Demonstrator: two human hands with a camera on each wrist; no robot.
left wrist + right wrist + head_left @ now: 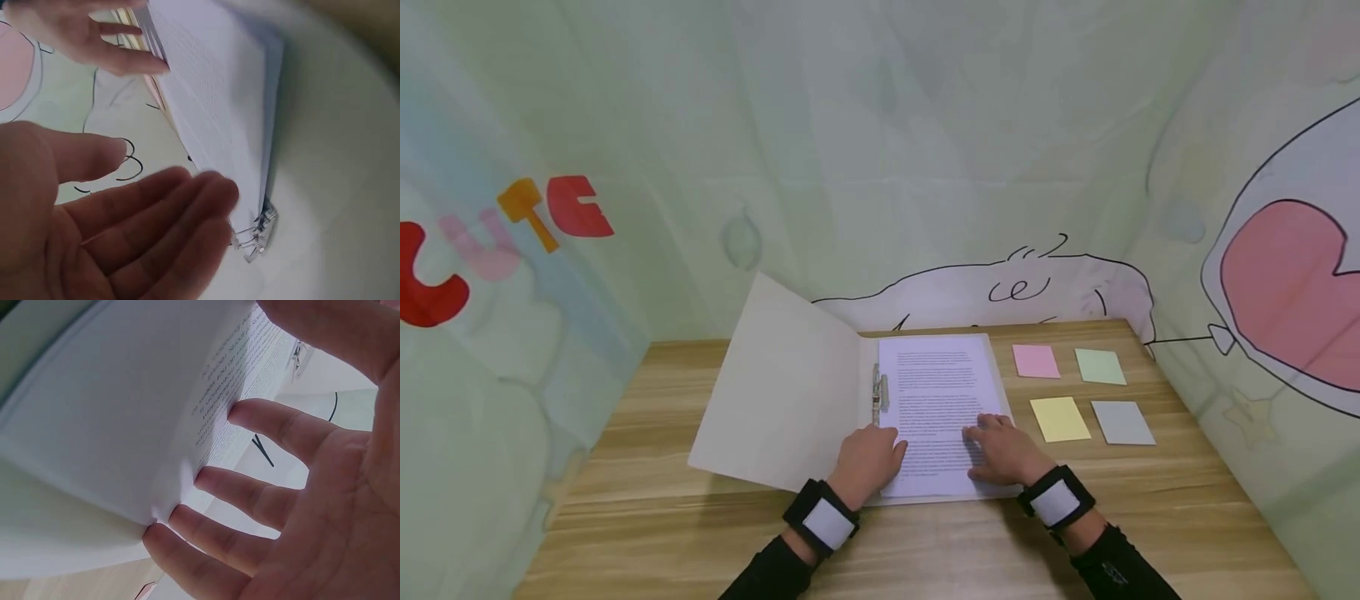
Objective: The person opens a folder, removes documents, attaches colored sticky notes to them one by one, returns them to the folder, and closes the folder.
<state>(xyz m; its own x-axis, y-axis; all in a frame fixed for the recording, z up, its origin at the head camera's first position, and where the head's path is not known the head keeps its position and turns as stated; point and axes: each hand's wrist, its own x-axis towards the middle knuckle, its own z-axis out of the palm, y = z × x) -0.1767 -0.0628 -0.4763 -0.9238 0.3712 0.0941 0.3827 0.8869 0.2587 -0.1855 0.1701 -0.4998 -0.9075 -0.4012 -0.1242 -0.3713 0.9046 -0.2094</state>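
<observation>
A white folder (782, 383) lies spread on the table, its cover tilted up to the left. Printed paper sheets (928, 375) sit in it beside a metal clip (880, 390) along the spine. My left hand (867, 460) is over the lower left of the pages by the spine; in the left wrist view its fingers (156, 231) are loosely bent with nothing in them. My right hand (1003, 450) rests on the lower right of the top sheet. In the right wrist view its spread fingertips (203, 478) touch the paper.
Right of the folder lie four-cornered sticky notes: pink (1036, 362), green (1101, 367), yellow (1060, 419) and a grey-blue note (1123, 422). Everything stands on a wood-grain table (647, 500). A printed cloth (880, 150) hangs behind it and at both sides.
</observation>
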